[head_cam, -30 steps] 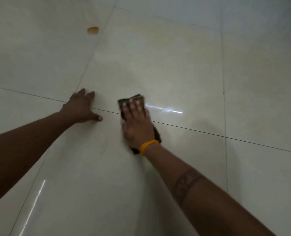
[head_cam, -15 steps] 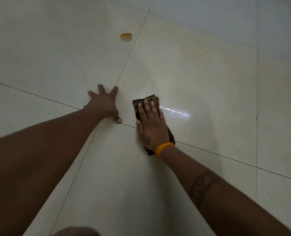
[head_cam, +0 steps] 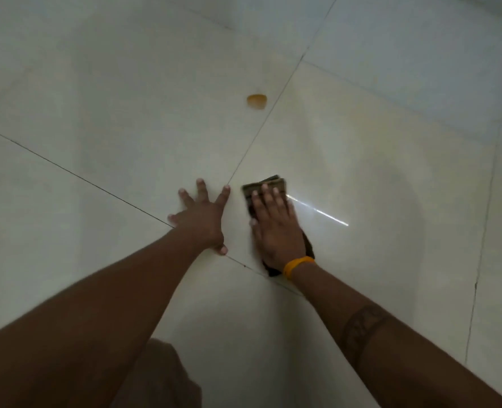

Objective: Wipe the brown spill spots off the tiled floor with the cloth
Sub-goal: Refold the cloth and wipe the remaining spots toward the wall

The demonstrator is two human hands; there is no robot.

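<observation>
nearest to me, a dark rounded shape, probably my knee [head_cam: 158,375], sits at the bottom edge, and both my forearms reach forward over the pale tiled floor [head_cam: 96,128]. my left hand [head_cam: 203,219] lies flat on the tile with fingers spread wide, holding nothing; i judge it to be a brace for my weight. just beside it, my right hand [head_cam: 276,225] presses flat on the folded dark cloth [head_cam: 268,184], fingers straight and close together, a yellow wristband [head_cam: 298,265] at the wrist. the cloth shows past my fingertips and again at the heel of my palm. it lies just beyond where two grout lines cross. a thin bright streak of reflected light [head_cam: 317,212] runs off to the right of it.

farther ahead, well apart from the cloth, one brown spill spot [head_cam: 256,101] remains on the next tile, just left of a grout line. i cannot tell whether anything is left under the cloth.

to do this step well, i would keep the palm flat so the whole cloth bears on the tile, slide it forward along the grout line to the spot, and rub with firm short strokes. the glossy tile looks slippery, so the left hand should stay planted. i would check the cloth face for smearing.
</observation>
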